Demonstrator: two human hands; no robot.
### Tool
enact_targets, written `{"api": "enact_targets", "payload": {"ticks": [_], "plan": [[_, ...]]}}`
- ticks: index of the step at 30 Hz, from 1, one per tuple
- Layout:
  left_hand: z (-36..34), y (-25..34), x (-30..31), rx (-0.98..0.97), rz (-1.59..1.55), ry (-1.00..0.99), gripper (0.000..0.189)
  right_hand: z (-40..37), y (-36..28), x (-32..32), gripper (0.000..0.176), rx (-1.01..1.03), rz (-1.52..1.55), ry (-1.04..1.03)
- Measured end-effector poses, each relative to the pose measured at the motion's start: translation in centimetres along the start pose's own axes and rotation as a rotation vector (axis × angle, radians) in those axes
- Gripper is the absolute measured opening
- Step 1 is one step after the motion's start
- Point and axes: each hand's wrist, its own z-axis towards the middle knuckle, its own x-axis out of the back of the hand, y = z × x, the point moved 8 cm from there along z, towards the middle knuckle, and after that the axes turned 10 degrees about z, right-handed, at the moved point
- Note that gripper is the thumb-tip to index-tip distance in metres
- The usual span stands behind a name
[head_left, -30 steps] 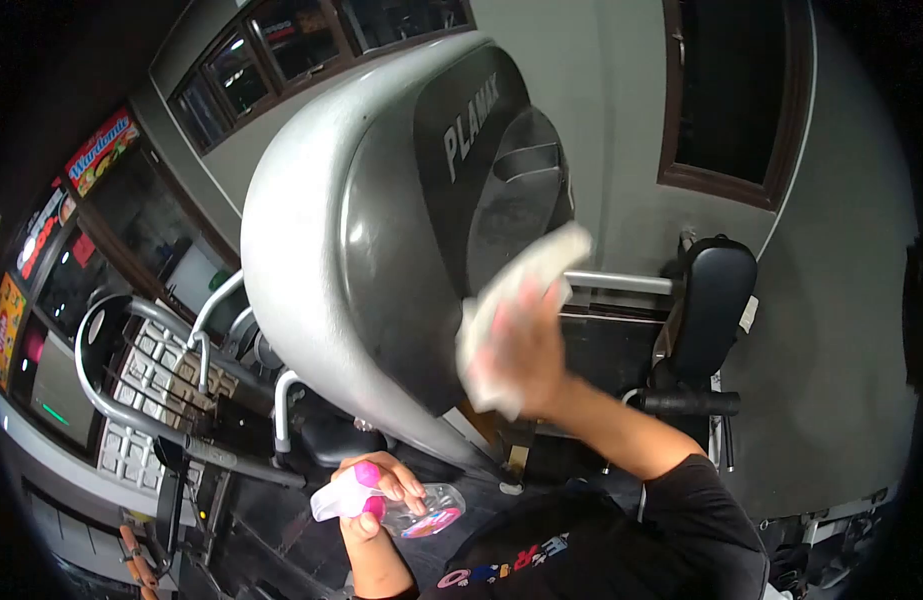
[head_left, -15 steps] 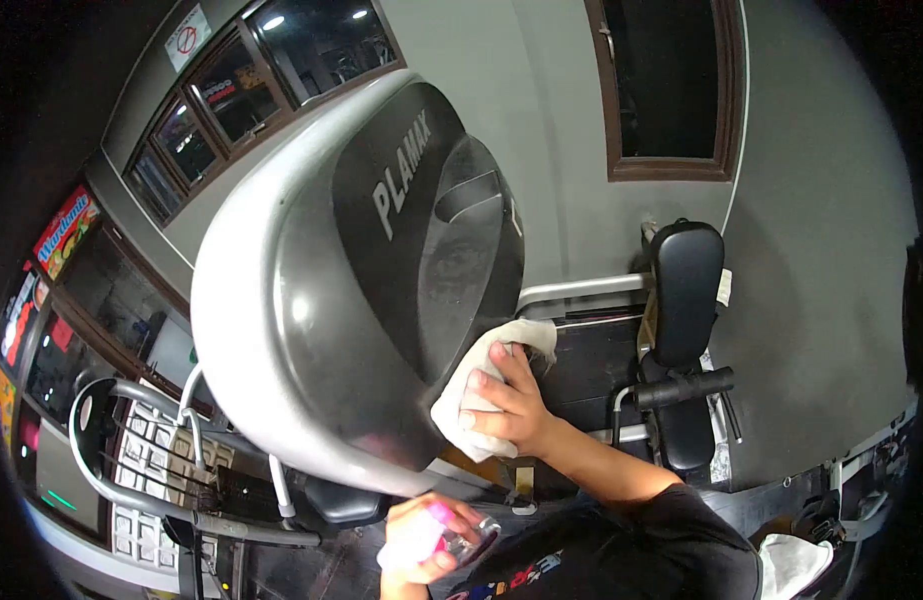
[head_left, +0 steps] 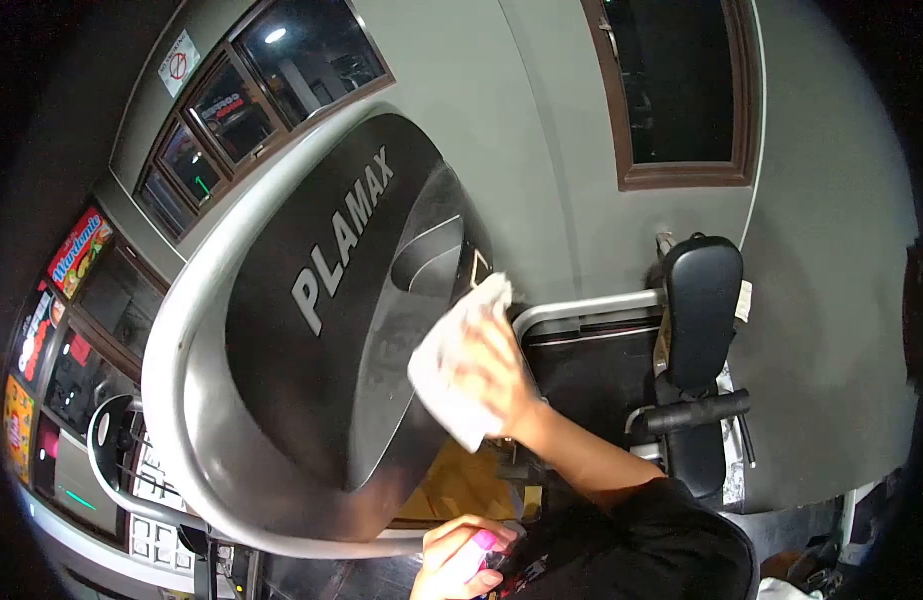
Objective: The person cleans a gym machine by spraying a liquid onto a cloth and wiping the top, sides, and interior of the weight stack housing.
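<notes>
My right hand (head_left: 496, 375) is wrapped around a white cloth (head_left: 446, 385), its fingers blurred by motion. The cloth lies over the right edge of a large grey and black machine cover (head_left: 281, 390) marked PLAMAX, below a curved recess in its face. Whether the cloth presses on the surface cannot be made out exactly. Low in the view, my left hand (head_left: 451, 560) is closed around a small bottle with a pink top (head_left: 484, 540). Most of the bottle is hidden by the fingers and the dark shirt.
To the right stands a black padded seat (head_left: 701, 310) with a foam roller (head_left: 696, 410) and a silver frame tube (head_left: 591, 303). Behind are a grey wall and a brown-framed window (head_left: 686, 175). Another machine's curved handle (head_left: 131, 490) shows at the lower left.
My right hand and the cloth have moved slightly up and left along the cover's edge. My left hand sits lower and further right. The view has shifted, showing more of the cover's face.
</notes>
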Motion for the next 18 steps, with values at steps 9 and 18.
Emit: {"api": "enact_targets", "payload": {"ticks": [9, 18], "plan": [[4.4, -3.6, -1.8, 0.011, 0.122, 0.071, 0.048, 1.0, 2.0, 1.0, 0.041, -0.078, 0.335, -0.187], [7.2, -5.0, -2.7, 0.092, 0.165, 0.194, 0.046, 5.6, 11.1, 1.4, 0.037, 0.126, 0.188, -0.191]]}}
